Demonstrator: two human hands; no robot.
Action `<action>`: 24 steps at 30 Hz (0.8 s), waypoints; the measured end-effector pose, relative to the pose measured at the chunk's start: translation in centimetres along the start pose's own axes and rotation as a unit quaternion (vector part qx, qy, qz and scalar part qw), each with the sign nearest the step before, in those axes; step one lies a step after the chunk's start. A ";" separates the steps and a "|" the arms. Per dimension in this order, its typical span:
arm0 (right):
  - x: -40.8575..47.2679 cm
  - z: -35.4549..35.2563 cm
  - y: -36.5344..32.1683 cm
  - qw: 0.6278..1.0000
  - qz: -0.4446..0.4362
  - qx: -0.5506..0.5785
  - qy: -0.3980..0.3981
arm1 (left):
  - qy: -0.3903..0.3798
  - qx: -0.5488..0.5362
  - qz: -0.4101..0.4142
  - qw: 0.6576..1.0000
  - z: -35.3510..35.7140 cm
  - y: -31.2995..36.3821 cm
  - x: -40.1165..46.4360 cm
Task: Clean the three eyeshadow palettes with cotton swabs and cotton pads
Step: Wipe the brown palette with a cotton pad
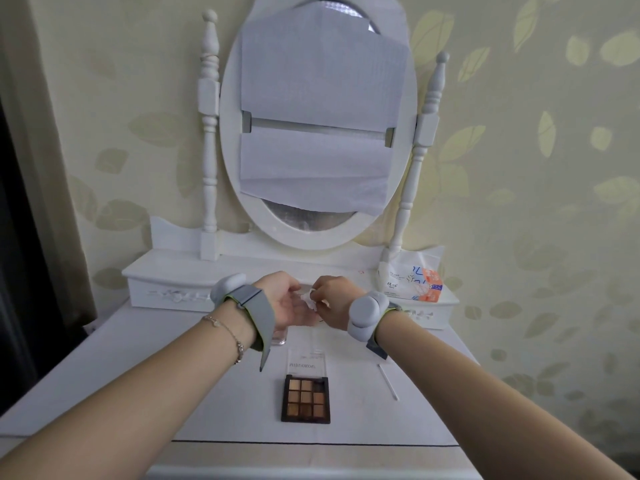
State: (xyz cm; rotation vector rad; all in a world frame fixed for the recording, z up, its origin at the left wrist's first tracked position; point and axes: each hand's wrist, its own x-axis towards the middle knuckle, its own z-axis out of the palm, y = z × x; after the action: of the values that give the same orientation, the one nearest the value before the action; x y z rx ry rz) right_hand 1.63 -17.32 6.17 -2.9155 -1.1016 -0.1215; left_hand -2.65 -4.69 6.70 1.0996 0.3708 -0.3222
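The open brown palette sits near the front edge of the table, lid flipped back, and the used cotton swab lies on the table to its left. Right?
Not quite. In the head view the cotton swab lies to the right of the open palette, not the left, bare table between them. The rest holds: the palette is open near the front edge, its clear lid folded back.

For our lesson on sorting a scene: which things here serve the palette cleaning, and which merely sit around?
In use: open eyeshadow palette, cotton swab, white pad pinched by right hand, left hand.
Lying about: covered mirror, tissue pack.
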 end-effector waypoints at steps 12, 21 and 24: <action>-0.6 0.4 1.4 0.982 0.082 0.169 0.033 | -0.029 0.179 -0.032 0.983 -0.2 0.3 0.7; -1.5 2.6 2.3 0.921 0.125 0.368 0.015 | 0.025 0.319 0.073 0.945 -2.6 -0.2 1.1; -1.2 4.2 2.4 0.860 0.151 0.487 0.018 | 0.076 0.352 0.132 0.924 -4.9 -1.6 1.9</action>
State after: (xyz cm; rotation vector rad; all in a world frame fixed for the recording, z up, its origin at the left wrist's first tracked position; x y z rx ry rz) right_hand 2.54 -19.71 1.88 -2.0792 -0.4434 0.3016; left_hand -2.25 -1.06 2.62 1.8699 0.2380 -0.1255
